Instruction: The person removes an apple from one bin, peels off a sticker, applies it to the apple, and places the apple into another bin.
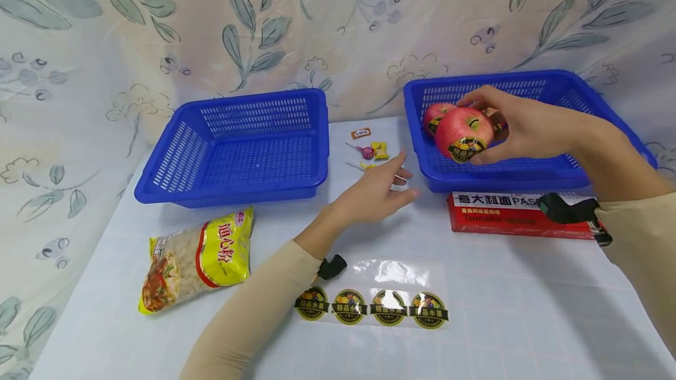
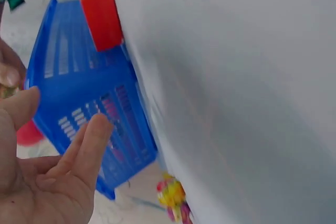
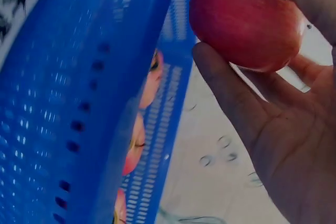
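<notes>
Nearest on the table [image 1: 507, 309], a clear strip of stickers [image 1: 371, 305] lies flat, four round labels in a row, with the left forearm crossing just beside its left end. To the left lies a yellow bag of noodles [image 1: 198, 257]. Further in, the left hand [image 1: 377, 189] hovers low over the table between the two baskets, palm turned inward, its grip slack and wide, fingers loosely stretched and holding nothing. A red box [image 1: 514, 216] lies against the front of the right basket [image 1: 533, 177], partly covered by the right wrist's black strap. Above that basket's front part, the right hand [image 1: 520, 125] holds a red apple [image 1: 463, 133], grip wrapped round it from the side with fingers over the top and thumb below; a sticker shows on the apple's lower front. Behind it, a second apple [image 1: 435, 115] sits in the basket, mostly hidden, and whatever lies behind the palm cannot be made out. Small sweets [image 1: 369, 150] lie on the table between the baskets. The left basket [image 1: 237, 145] stands beyond, against the leaf-patterned cloth [image 1: 158, 28].
</notes>
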Available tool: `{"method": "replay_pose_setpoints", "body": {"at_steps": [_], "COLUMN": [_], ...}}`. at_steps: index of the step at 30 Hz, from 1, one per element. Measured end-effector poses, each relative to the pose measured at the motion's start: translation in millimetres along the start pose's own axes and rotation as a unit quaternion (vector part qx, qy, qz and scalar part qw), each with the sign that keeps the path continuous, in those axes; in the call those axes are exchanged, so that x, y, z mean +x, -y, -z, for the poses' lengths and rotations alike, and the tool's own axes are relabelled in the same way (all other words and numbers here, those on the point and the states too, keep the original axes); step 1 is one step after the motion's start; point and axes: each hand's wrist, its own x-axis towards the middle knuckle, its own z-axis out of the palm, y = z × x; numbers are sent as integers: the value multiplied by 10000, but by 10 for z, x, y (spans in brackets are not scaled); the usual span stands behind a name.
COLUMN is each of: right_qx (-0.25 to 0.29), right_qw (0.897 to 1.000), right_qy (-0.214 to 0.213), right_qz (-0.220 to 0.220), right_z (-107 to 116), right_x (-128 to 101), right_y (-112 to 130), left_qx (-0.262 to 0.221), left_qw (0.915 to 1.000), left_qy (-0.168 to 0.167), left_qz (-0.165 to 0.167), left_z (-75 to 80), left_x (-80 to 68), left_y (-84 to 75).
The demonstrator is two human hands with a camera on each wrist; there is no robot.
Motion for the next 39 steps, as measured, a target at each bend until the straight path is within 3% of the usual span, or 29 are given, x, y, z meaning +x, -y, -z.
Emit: {"method": "replay_pose_setpoints", "body": {"at_steps": [8, 17, 22, 29, 39], "right_qx": [-117, -97, -97, -152, 306], "right_qw": [9966, 9778, 9675, 9575, 9269], "right_qy": [738, 1818, 2129, 2542, 3181], "right_qz": [-334, -1034, -1360, -1351, -1967], "right_z": [162, 122, 63, -23, -30], "right_x": [381, 631, 714, 815, 867], "right_y": [-263, -457, -447, -457, -356], "left_qx": [-95, 571, 815, 862, 942], "left_qw": [9970, 9908, 9890, 9891, 9901], "left_qy": [-769, -1185, -1153, -1053, -866], "left_qz": [-19, 309, 439, 556, 579], "left_z": [-98, -184, -176, -148, -105], "left_x": [45, 154, 201, 233, 222], "left_y": [-104, -264, -306, -313, -304]}}
